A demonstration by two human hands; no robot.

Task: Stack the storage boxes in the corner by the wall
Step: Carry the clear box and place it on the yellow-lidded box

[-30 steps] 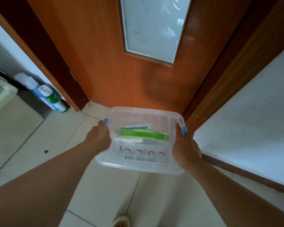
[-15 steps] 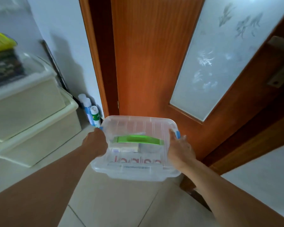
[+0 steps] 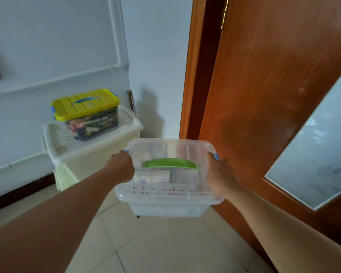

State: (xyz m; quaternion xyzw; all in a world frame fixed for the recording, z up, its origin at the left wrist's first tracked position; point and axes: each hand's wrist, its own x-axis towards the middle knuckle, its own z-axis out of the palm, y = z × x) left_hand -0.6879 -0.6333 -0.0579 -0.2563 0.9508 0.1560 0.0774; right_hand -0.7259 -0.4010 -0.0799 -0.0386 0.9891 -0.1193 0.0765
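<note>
I hold a clear storage box with a green handle and blue latches in the air at chest height. My left hand grips its left end and my right hand grips its right end. To the left, in the corner by the white wall, stands a large cream storage box. A smaller box with a yellow lid and blue handle rests on top of the cream one, full of colourful items. The held box is apart from that stack, to its right and nearer to me.
An orange-brown wooden door with a frosted glass panel fills the right side, close to the held box. White pipes run along the wall. Pale floor tiles lie below.
My view has swung left and upward, bringing the corner stack fully into sight. The clear box stays gripped in both hands and has risen relative to the floor.
</note>
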